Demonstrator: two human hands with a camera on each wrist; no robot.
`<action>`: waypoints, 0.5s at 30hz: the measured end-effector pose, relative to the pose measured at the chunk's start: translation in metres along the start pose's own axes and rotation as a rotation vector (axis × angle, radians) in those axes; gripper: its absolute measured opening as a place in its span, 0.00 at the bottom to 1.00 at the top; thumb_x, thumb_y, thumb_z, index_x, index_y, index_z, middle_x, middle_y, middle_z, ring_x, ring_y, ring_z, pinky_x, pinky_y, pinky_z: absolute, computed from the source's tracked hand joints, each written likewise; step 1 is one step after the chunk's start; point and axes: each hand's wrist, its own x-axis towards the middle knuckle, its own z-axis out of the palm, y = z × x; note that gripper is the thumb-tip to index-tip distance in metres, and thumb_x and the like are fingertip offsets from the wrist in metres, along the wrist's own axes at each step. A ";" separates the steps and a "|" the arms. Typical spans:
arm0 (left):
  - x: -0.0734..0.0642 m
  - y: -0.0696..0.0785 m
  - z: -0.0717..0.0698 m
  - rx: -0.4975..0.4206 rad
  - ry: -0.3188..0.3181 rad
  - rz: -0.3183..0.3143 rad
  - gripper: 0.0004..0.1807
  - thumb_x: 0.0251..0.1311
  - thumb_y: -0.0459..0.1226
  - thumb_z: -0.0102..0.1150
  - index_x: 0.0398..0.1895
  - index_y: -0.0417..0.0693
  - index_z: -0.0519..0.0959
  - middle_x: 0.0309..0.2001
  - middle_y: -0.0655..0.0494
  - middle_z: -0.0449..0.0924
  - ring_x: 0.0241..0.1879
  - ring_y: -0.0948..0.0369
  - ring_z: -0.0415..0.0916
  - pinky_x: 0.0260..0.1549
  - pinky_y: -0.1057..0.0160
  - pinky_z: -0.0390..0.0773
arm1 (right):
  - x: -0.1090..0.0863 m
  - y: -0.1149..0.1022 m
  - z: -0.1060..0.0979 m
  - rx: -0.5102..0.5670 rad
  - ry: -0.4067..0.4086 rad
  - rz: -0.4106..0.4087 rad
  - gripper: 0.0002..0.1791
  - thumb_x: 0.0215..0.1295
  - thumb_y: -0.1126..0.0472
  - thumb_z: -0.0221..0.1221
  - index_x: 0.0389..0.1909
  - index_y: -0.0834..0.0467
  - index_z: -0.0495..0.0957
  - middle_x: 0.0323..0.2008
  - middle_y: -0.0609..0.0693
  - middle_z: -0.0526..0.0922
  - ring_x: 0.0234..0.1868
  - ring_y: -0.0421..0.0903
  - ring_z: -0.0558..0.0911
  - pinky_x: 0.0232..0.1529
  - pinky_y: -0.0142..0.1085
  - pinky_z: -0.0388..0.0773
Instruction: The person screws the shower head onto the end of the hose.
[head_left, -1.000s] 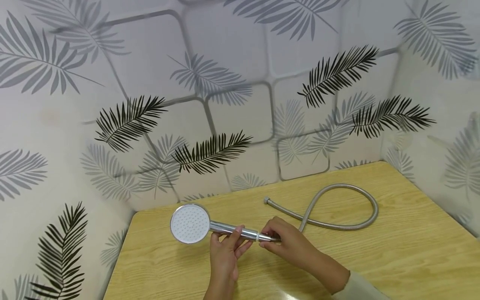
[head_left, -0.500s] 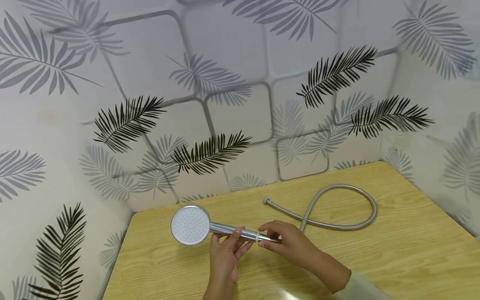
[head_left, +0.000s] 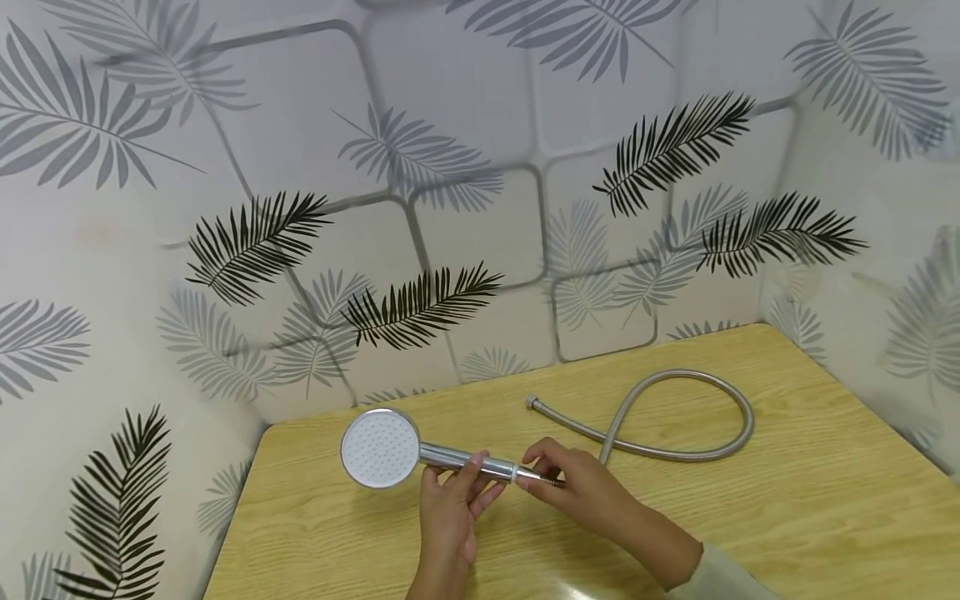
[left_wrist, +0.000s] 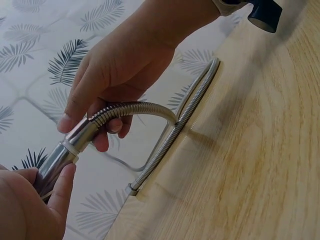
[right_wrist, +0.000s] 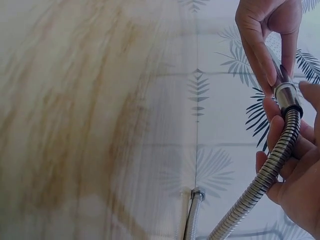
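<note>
A chrome hand shower (head_left: 380,447) with a round white spray face is held above the wooden table by my left hand (head_left: 448,510), its thumb and fingers round the handle. At the handle's lower end, a white ring shows beside the conical metal connector (left_wrist: 84,134) of a shower hose (left_wrist: 137,108). My right hand (head_left: 581,485) pinches that connector, with the ribbed hose bending away past its fingers. In the right wrist view, the connector (right_wrist: 287,96) is in line with the handle, and the right fingers lie around it and the hose.
The rest of the hose (head_left: 705,455) lies in a loop on the wooden table (head_left: 840,500). Its free end nut (head_left: 532,402) points toward the back. Leaf-patterned walls (head_left: 480,250) stand close behind the table and along its sides.
My right thumb and index finger shift slightly around the connector. My left hand and the hand shower stay nearly where they were, and the looped hose lies still.
</note>
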 end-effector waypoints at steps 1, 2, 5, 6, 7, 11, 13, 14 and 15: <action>0.000 0.000 0.000 -0.005 0.002 0.006 0.23 0.68 0.35 0.63 0.54 0.42 0.60 0.43 0.49 0.88 0.41 0.58 0.89 0.42 0.55 0.91 | 0.000 0.000 0.000 -0.001 0.000 -0.006 0.18 0.70 0.47 0.62 0.53 0.51 0.73 0.35 0.40 0.87 0.35 0.33 0.82 0.35 0.28 0.83; 0.001 0.000 0.000 -0.009 0.005 0.011 0.23 0.68 0.35 0.63 0.54 0.42 0.60 0.43 0.49 0.88 0.41 0.58 0.89 0.42 0.55 0.91 | 0.000 0.000 0.000 -0.001 -0.002 -0.013 0.19 0.70 0.49 0.64 0.54 0.52 0.72 0.36 0.40 0.87 0.36 0.33 0.82 0.36 0.28 0.84; 0.001 0.001 0.000 -0.021 0.012 0.024 0.23 0.68 0.34 0.63 0.55 0.42 0.60 0.43 0.50 0.88 0.41 0.57 0.89 0.42 0.54 0.91 | -0.001 -0.001 0.001 -0.013 0.000 -0.021 0.19 0.68 0.55 0.66 0.54 0.53 0.70 0.38 0.40 0.86 0.39 0.32 0.82 0.43 0.28 0.85; 0.001 0.001 0.000 -0.022 0.014 0.027 0.23 0.68 0.34 0.63 0.55 0.42 0.60 0.42 0.50 0.88 0.41 0.57 0.89 0.42 0.54 0.91 | -0.001 -0.001 0.002 -0.017 0.001 -0.019 0.18 0.68 0.57 0.66 0.52 0.53 0.70 0.38 0.40 0.86 0.39 0.32 0.82 0.45 0.28 0.85; 0.001 0.001 0.000 -0.021 0.015 0.029 0.22 0.68 0.34 0.63 0.55 0.41 0.60 0.42 0.50 0.88 0.41 0.57 0.89 0.42 0.54 0.91 | -0.001 -0.001 0.003 -0.015 0.000 -0.013 0.16 0.69 0.58 0.65 0.51 0.53 0.70 0.39 0.40 0.86 0.40 0.32 0.82 0.46 0.28 0.85; 0.001 0.001 0.000 -0.020 0.022 0.029 0.22 0.68 0.34 0.63 0.54 0.41 0.60 0.41 0.50 0.88 0.40 0.57 0.89 0.42 0.54 0.91 | -0.003 -0.002 0.004 -0.009 -0.001 0.010 0.12 0.71 0.58 0.63 0.49 0.52 0.72 0.41 0.43 0.87 0.42 0.34 0.83 0.48 0.28 0.85; 0.001 0.001 0.000 -0.024 0.024 0.030 0.22 0.68 0.34 0.63 0.54 0.41 0.60 0.42 0.49 0.88 0.40 0.57 0.89 0.42 0.54 0.91 | -0.003 -0.003 0.003 -0.004 -0.004 0.009 0.11 0.72 0.57 0.62 0.49 0.52 0.72 0.42 0.45 0.88 0.43 0.35 0.84 0.48 0.28 0.85; 0.001 0.001 0.000 -0.025 0.024 0.030 0.22 0.68 0.34 0.63 0.54 0.41 0.60 0.42 0.49 0.88 0.40 0.57 0.89 0.42 0.54 0.91 | -0.003 -0.003 0.003 -0.003 -0.006 0.006 0.10 0.72 0.56 0.61 0.49 0.52 0.73 0.43 0.45 0.88 0.44 0.36 0.85 0.48 0.28 0.85; 0.001 0.001 0.000 -0.027 0.025 0.031 0.22 0.67 0.34 0.63 0.54 0.42 0.60 0.43 0.48 0.88 0.40 0.57 0.89 0.42 0.54 0.91 | -0.003 -0.003 0.003 -0.004 -0.007 0.003 0.10 0.73 0.55 0.61 0.49 0.52 0.73 0.43 0.45 0.88 0.44 0.36 0.85 0.48 0.28 0.85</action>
